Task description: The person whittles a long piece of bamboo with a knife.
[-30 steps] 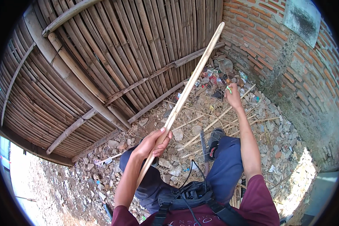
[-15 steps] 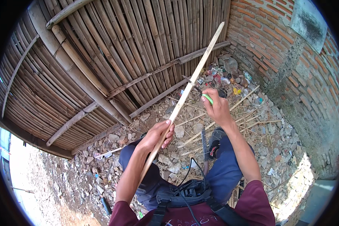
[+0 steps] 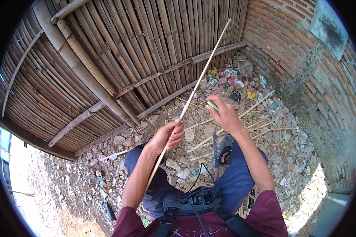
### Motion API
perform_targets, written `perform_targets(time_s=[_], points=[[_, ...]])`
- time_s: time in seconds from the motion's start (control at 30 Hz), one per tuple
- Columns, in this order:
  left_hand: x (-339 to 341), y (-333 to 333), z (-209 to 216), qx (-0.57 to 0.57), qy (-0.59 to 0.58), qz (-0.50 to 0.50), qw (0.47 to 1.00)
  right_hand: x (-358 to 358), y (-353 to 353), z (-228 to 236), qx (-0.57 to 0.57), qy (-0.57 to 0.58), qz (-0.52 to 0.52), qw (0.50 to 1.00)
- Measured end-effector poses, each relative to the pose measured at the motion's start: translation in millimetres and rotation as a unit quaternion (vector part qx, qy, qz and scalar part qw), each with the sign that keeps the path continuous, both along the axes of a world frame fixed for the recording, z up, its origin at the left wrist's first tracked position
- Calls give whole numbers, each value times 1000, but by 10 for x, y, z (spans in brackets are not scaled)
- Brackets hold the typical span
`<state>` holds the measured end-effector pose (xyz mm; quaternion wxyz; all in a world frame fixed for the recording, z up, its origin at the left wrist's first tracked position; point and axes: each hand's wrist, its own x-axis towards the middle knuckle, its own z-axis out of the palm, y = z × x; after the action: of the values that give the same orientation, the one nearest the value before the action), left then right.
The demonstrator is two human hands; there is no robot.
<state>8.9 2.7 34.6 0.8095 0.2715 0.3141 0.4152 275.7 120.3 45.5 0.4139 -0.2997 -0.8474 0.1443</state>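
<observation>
My left hand (image 3: pixel 167 136) is closed around the lower part of a long pale bamboo strip (image 3: pixel 201 81). The strip slants from beside my left forearm up to the far right, its thin edge toward me. Right of the strip, my right hand (image 3: pixel 226 113) grips a knife by its bright green handle (image 3: pixel 213 106). The knife's blade is hard to make out now; an earlier frame shows it dark and narrow. A small gap shows between the green handle and the strip.
A slatted bamboo wall (image 3: pixel 154 43) rises ahead and to the left, meeting a brick wall (image 3: pixel 281 51) at right. Stones and litter (image 3: pixel 233 81) cover the ground, with loose bamboo strips (image 3: pixel 251 108) lying there. A dark metal bar (image 3: pixel 214 152) stands between my legs.
The bamboo strip has rolled in my left hand from its broad face to its narrow edge. The knife, which was across the strip, has come away slightly toward me.
</observation>
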Motion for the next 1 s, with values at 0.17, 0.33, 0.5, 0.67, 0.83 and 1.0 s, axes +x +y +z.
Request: perform_targets(time_s=[0.17, 0.33, 0.5, 0.67, 0.83, 1.0], points=[[-114, 50, -94, -41, -190, -27, 981, -138, -103, 4, 58, 24, 1, 998], [-89, 14, -44, -33, -110, -20, 993, -187, -210, 25, 86, -48, 40, 994], [-43, -63, 29, 0, -16, -12, 1000, -250, -263, 54, 56, -34, 73, 995], [95, -144, 180, 67, 172, 46, 982, -263, -310, 31, 28, -30, 94, 995], [137, -191, 289, 112, 262, 78, 955, -274, -280, 3, 54, -22, 60, 996], [194, -212, 345, 144, 342, 111, 922, -219, -285, 34, -36, 10, 4, 999]])
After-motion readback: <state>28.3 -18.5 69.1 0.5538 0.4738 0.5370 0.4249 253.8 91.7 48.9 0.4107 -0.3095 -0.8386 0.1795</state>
